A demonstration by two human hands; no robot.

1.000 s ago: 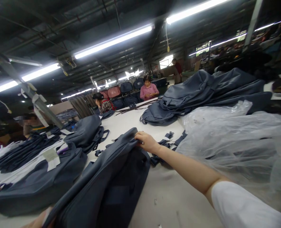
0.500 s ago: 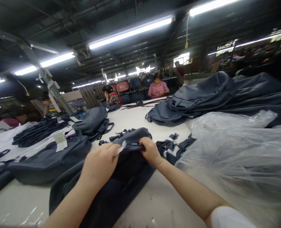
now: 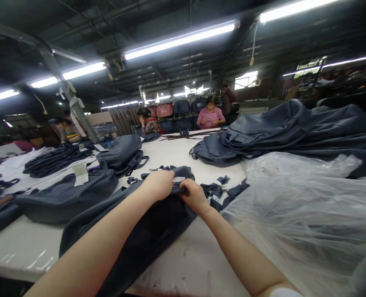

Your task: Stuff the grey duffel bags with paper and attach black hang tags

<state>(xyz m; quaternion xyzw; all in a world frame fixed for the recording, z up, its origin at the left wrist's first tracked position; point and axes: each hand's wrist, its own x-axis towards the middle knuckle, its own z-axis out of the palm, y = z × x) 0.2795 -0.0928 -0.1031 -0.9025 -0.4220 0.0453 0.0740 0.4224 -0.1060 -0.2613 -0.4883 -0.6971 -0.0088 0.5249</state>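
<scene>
A limp, dark-blue bag of smooth leather-like material, blackish on its lower side, slants across the white bench, near end at the front edge, far end bunched. A small, flat white strip sits at that far end.

White tube lights burn out overhead against a dim, nearly black ceiling, and a window at the back glares white. The desk is pale and softly lit, with bright glints near its left front edge; the bag sinks into deep shadow inside. A milky sheen lies on the plastic. Wide-angle distortion stretches the sides, the lower right corner blurs, and the far background is soft.
</scene>
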